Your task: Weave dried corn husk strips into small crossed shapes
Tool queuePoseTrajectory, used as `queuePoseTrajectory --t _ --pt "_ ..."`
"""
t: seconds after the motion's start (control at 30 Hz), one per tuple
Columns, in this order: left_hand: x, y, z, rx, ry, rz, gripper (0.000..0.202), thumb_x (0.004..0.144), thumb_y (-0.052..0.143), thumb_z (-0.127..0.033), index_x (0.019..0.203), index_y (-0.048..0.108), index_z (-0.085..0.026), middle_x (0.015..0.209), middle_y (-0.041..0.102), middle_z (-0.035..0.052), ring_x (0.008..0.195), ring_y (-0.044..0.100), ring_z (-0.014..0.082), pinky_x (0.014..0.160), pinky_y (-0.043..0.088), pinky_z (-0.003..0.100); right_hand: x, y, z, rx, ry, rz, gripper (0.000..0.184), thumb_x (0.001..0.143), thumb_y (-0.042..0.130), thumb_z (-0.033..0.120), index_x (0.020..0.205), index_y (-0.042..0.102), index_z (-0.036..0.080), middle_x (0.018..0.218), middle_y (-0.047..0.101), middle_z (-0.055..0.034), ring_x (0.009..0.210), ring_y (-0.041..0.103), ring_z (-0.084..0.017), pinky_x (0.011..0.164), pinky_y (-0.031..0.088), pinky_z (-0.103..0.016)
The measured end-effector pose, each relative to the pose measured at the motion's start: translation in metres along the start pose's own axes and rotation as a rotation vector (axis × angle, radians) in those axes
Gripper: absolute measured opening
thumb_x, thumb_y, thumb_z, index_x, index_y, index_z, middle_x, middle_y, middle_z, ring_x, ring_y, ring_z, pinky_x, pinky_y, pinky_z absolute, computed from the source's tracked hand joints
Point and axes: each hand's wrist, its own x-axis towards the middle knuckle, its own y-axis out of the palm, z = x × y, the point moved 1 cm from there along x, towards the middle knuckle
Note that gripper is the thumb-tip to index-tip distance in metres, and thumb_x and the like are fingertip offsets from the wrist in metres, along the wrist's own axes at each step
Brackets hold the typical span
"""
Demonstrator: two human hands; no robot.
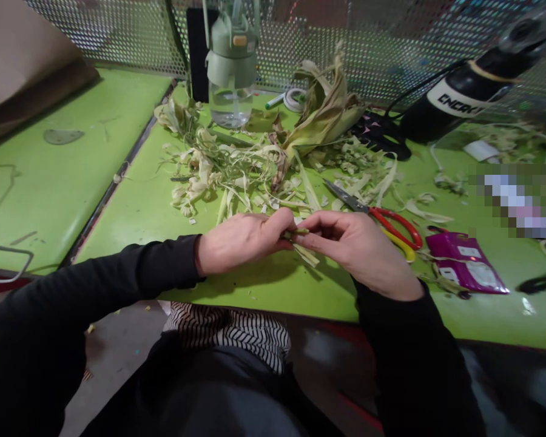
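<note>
My left hand (243, 240) and my right hand (359, 249) meet over the near part of the green table (131, 206). Both pinch the same thin strip of dried corn husk (296, 232) between thumb and fingers, fingers closed. A loose end of husk (308, 255) hangs down below the hands toward the table. Just beyond my right hand lie scissors with red and yellow handles (394, 226), blades pointing left.
A heap of dried husks and shreds (255, 164) covers the table's middle. Behind it stand a clear water bottle with green lid (231, 67), a black bottle (459, 97) lying tilted, and a perforated metal screen (391, 42). A purple packet (466, 261) lies at right.
</note>
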Motion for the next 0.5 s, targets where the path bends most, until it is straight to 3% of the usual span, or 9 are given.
queuePoseTrajectory --t 0.23,0.5 --pt "-0.001 -0.002 0.004 -0.088 0.01 0.003 0.024 0.099 0.054 -0.036 0.11 0.05 -0.016 0.087 0.074 0.0044 0.066 0.07 0.0143 0.053 0.041 0.02 0.004 -0.013 0.009 -0.087 0.141 0.148 0.039 0.07 0.08 0.056 0.074 0.071 0.017 0.062 0.06 0.0024 0.056 0.048 -0.01 0.054 0.036 -0.026" --pt "-0.006 -0.004 0.005 -0.031 0.104 -0.03 0.018 0.101 0.05 -0.032 0.105 0.052 -0.015 0.086 0.073 0.0058 0.066 0.068 0.0129 0.055 0.045 0.019 0.012 -0.015 0.012 -0.077 0.174 0.304 0.04 0.068 0.08 0.057 0.08 0.074 0.019 0.074 0.067 -0.0007 0.065 0.054 -0.012 0.063 0.039 -0.028"
